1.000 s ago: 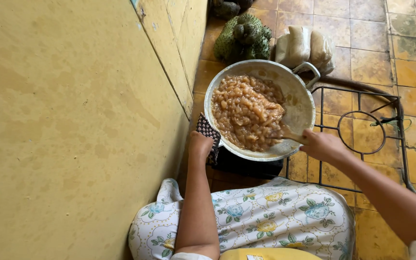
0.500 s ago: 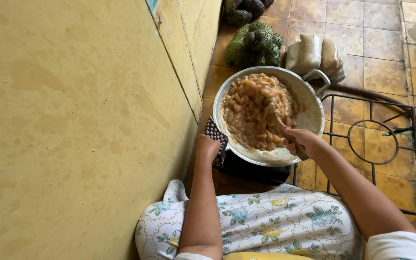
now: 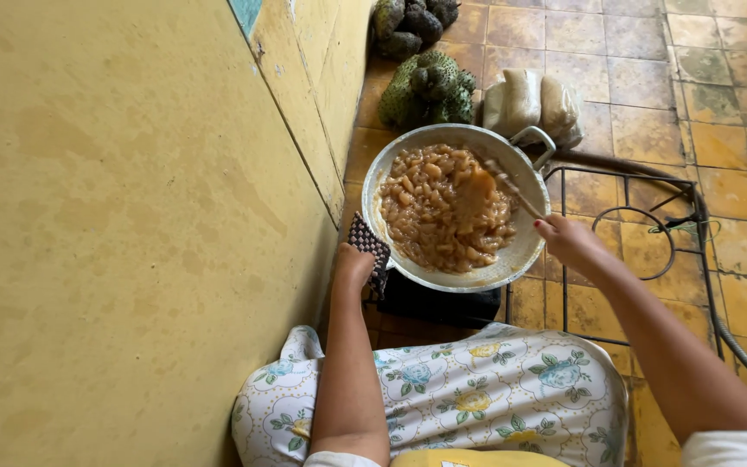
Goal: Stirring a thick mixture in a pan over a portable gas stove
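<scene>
Yellow plaster fills the left side of what we see, a painted wall point(image 3: 131, 225) running up toward the tiled floor point(image 3: 737, 130). Just beside the wall, our left hand point(image 3: 354, 266) presses a dark checked cloth point(image 3: 368, 251) against the near left rim of the pan; the fingers are curled around that cloth, so the hand is closed on it rather than spread. Below it lies our lap, covered by a white skirt with blue and yellow flowers point(image 3: 477, 398).

Moving right, we come to the wide metal pan point(image 3: 512, 259), which sits on a dark burner point(image 3: 443, 304) close to the wall. It is nearly full of pale beans in a thick brown sauce point(image 3: 443, 212). A spoon point(image 3: 499, 183) stands tilted in the food, its bowl coated with sauce. Beyond the pan, on the floor, we see knobbly green fruits point(image 3: 430, 86) and two pale filled sacks point(image 3: 529, 104).

Further right, our right hand point(image 3: 568, 240) grips the spoon's handle, fingers wrapped tight around it, just past the pan's right rim. Under that arm stands a black metal stove frame point(image 3: 641, 216), with a hose point(image 3: 724, 320) trailing along its right edge.
</scene>
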